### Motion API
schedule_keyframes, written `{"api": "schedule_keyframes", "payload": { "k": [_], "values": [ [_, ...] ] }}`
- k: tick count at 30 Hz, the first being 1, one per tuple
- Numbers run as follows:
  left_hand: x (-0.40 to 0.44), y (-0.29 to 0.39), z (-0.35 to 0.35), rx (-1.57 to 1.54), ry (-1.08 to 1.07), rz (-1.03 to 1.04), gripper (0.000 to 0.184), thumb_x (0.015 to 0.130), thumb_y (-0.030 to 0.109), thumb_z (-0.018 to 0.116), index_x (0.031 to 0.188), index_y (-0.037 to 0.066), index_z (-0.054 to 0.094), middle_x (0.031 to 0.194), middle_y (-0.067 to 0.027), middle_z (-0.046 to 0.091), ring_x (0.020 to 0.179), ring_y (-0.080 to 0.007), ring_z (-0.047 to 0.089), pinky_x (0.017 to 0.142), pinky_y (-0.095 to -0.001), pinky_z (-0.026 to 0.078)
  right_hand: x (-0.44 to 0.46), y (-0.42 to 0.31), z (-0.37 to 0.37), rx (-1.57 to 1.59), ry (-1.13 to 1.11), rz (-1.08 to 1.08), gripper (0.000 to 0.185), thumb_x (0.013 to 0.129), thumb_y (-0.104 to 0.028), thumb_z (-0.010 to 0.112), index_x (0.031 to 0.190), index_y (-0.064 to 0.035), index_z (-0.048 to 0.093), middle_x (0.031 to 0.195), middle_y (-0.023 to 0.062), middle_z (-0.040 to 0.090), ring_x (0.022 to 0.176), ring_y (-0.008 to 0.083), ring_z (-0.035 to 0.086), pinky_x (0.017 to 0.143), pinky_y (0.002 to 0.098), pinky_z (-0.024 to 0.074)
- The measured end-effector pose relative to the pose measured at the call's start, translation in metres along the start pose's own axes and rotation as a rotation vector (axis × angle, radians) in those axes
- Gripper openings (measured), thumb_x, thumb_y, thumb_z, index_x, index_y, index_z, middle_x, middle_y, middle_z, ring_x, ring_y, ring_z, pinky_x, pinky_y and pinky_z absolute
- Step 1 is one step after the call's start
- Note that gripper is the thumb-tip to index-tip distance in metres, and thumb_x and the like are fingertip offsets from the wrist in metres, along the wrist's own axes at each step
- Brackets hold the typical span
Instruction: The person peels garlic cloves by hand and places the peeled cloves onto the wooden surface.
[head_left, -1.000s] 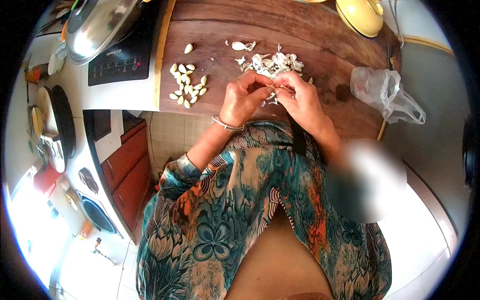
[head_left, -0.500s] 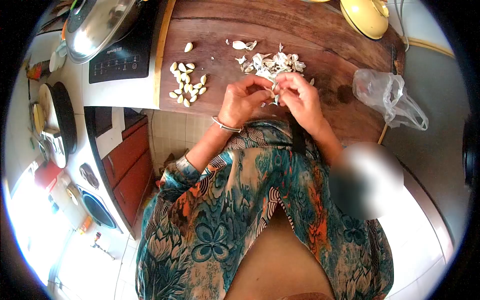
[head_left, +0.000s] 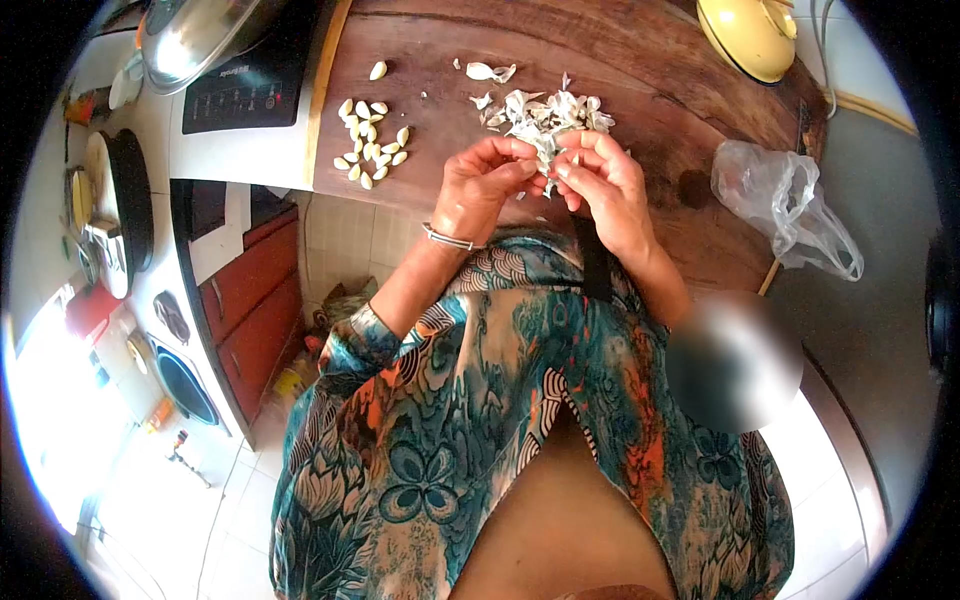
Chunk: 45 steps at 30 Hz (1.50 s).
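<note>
Left hand (head_left: 478, 185) and right hand (head_left: 608, 190) draw apart

With 12 o'clock pointing straight away from the body and the hands at the centre, both hands hover at the near edge of the dark brown wooden tabletop (head_left: 430, 60). A second ago their fingertips met; now a narrow gap separates them. On each, thumb and forefinger are drawn in as if to pinch. The right seems to have a small pale scrap between them, too small to name; whether the left grips anything I cannot tell. The parting suggests that a piece has been stripped or pulled in two.

Just beyond, at 12 o'clock, lies the loose pile of papery white garlic skins (head_left: 550, 112). Between 9 and 10 o'clock sits the group of smooth cream-coloured garlic cloves (head_left: 370, 140), seemingly unchanged, so apparently nothing has been added. A single cream clove (head_left: 378, 70) lies apart at 10.

Farther out, the crumpled clear plastic bag (head_left: 765, 195) lies just past 3 o'clock, and the rounded glossy yellow vessel (head_left: 745, 40) stands near 2.
</note>
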<state>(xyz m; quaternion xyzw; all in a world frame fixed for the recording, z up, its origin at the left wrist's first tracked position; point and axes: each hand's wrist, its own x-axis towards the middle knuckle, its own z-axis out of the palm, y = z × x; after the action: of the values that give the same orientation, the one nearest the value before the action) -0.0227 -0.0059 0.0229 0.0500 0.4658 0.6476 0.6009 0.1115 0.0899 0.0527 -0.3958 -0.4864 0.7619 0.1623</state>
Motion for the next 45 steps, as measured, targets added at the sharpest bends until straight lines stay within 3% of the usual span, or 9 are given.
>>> {"api": "schedule_keyframes", "payload": {
  "k": [7, 13, 19, 25, 28, 31, 34, 39, 45],
  "values": [
    [-0.004, -0.006, 0.004, 0.272, 0.041, 0.149, 0.011, 0.08, 0.001, 0.062, 0.09, -0.002, 0.06, 0.085, -0.0063, 0.061, 0.073, -0.0139, 0.061, 0.067, -0.0258, 0.051, -0.002, 0.009, -0.005, -0.175, -0.024, -0.129, 0.023, 0.082, -0.002, 0.059, 0.105, -0.0016, 0.052, 0.079, 0.0023, 0.058, 0.063, 0.0059, 0.051, 0.054, 0.0197, 0.0427],
    [-0.011, -0.003, 0.013, 0.816, -0.046, 0.453, 0.012, 0.078, 0.0, 0.063, 0.09, 0.001, 0.061, 0.082, -0.0056, 0.057, 0.072, -0.0128, 0.058, 0.065, -0.0253, 0.049, -0.002, 0.008, -0.008, -0.217, -0.022, -0.101, 0.025, 0.081, -0.001, 0.059, 0.106, -0.0032, 0.052, 0.079, 0.0027, 0.059, 0.065, 0.006, 0.052, 0.056, 0.0201, 0.0435],
    [-0.01, -0.004, 0.007, 0.89, -0.084, 0.562, 0.016, 0.073, -0.003, 0.064, 0.088, 0.002, 0.061, 0.079, -0.0094, 0.057, 0.073, -0.0205, 0.059, 0.062, -0.0295, 0.047, -0.002, 0.006, -0.011, -0.132, -0.052, 0.007, 0.028, 0.08, 0.0, 0.058, 0.107, -0.0028, 0.051, 0.081, 0.0038, 0.059, 0.067, 0.0075, 0.054, 0.057, 0.0211, 0.0448],
    [-0.011, -0.01, 0.0, 0.907, -0.178, 0.554, 0.018, 0.075, -0.006, 0.062, 0.091, 0.0, 0.061, 0.087, -0.0096, 0.057, 0.08, -0.0173, 0.055, 0.067, -0.027, 0.048, -0.006, 0.007, -0.008, -0.013, -0.029, 0.072, 0.025, 0.077, 0.0, 0.058, 0.101, -0.001, 0.05, 0.078, 0.0033, 0.058, 0.063, 0.0078, 0.052, 0.055, 0.0209, 0.0431],
    [-0.01, -0.009, 0.004, 0.884, -0.159, 0.649, 0.019, 0.07, -0.004, 0.065, 0.087, 0.003, 0.061, 0.078, -0.0093, 0.058, 0.072, -0.0224, 0.059, 0.062, -0.0304, 0.048, -0.006, 0.013, -0.008, 0.006, -0.029, 0.052, 0.021, 0.077, 0.0, 0.056, 0.097, -0.0014, 0.05, 0.075, 0.0024, 0.056, 0.061, 0.0074, 0.05, 0.054, 0.0209, 0.0413],
    [-0.014, -0.001, 0.014, 0.81, -0.083, 0.481, 0.02, 0.07, -0.003, 0.066, 0.088, 0.003, 0.061, 0.08, -0.0089, 0.059, 0.072, -0.0206, 0.059, 0.062, -0.0289, 0.048, -0.004, 0.013, -0.009, 0.021, -0.013, 0.013, 0.018, 0.076, 0.0, 0.056, 0.094, -0.0015, 0.05, 0.074, 0.0018, 0.054, 0.061, 0.0071, 0.048, 0.053, 0.021, 0.0401],
    [-0.008, -0.006, 0.015, 0.849, -0.077, 0.631, 0.019, 0.071, -0.002, 0.066, 0.088, 0.003, 0.062, 0.081, -0.0087, 0.059, 0.07, -0.0191, 0.06, 0.061, -0.0278, 0.049, -0.003, 0.013, -0.006, -0.006, 0.026, -0.026, 0.017, 0.076, 0.001, 0.056, 0.092, -0.0013, 0.05, 0.074, 0.0014, 0.054, 0.061, 0.0063, 0.047, 0.053, 0.0206, 0.039],
    [-0.01, -0.007, 0.012, 0.869, -0.058, 0.541, 0.019, 0.071, -0.003, 0.067, 0.088, 0.002, 0.062, 0.082, -0.0093, 0.06, 0.07, -0.0194, 0.06, 0.063, -0.0279, 0.05, 0.0, 0.024, -0.005, -0.141, 0.062, -0.133, 0.016, 0.076, 0.001, 0.056, 0.091, -0.0014, 0.05, 0.072, 0.0002, 0.052, 0.061, 0.0047, 0.045, 0.053, 0.0203, 0.037],
    [-0.011, -0.009, 0.015, 0.763, 0.011, 0.433, 0.014, 0.073, -0.002, 0.065, 0.086, 0.0, 0.061, 0.079, -0.0062, 0.06, 0.072, -0.0138, 0.059, 0.065, -0.026, 0.05, 0.002, 0.023, -0.004, -0.182, 0.075, -0.059, 0.014, 0.075, 0.001, 0.057, 0.088, -0.0024, 0.05, 0.074, 0.0004, 0.052, 0.062, 0.0051, 0.045, 0.054, 0.0214, 0.0382]
  ]
}}
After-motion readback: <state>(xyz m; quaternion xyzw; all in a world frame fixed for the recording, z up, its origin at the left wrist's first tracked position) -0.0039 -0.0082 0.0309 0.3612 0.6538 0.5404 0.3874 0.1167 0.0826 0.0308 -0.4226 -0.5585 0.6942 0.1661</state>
